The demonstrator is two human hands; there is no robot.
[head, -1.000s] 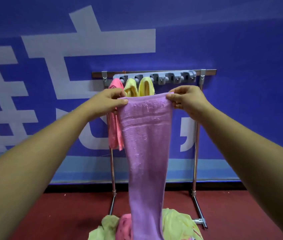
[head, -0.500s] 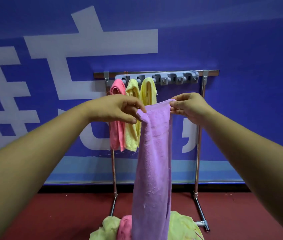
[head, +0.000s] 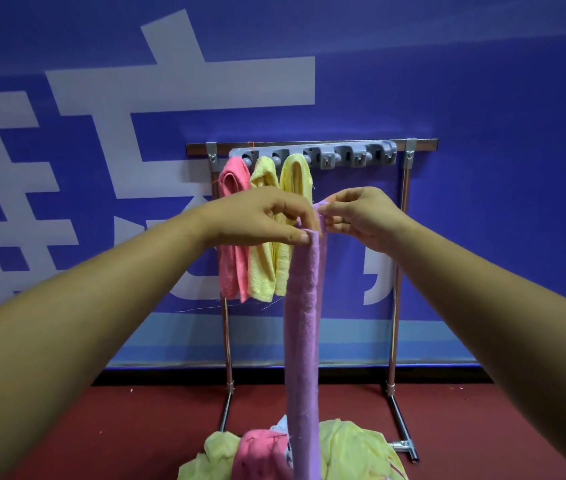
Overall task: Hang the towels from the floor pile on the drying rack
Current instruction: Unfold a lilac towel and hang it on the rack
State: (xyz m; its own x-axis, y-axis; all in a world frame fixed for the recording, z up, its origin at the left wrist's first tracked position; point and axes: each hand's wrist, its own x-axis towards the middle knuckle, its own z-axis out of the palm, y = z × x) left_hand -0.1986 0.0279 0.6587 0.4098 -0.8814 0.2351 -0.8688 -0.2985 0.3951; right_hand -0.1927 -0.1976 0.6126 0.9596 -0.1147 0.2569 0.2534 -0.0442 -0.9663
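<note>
Both hands pinch my purple towel (head: 304,306)'s top edge.
Left hand (head: 257,218) and right hand (head: 361,216) nearly touch before the drying rack (head: 312,147); wall lettering unreadable.

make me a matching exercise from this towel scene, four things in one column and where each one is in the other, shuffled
Column 1
1. purple towel
2. pink towel on the rack
3. floor pile
4. empty grey clips

Column 2
A. right part of the rack's top bar
B. pinched at its top between the left hand and right hand
C. leftmost of the three hung towels
D. on the red floor at the foot of the rack

Pairs: 1-B, 2-C, 3-D, 4-A
</note>
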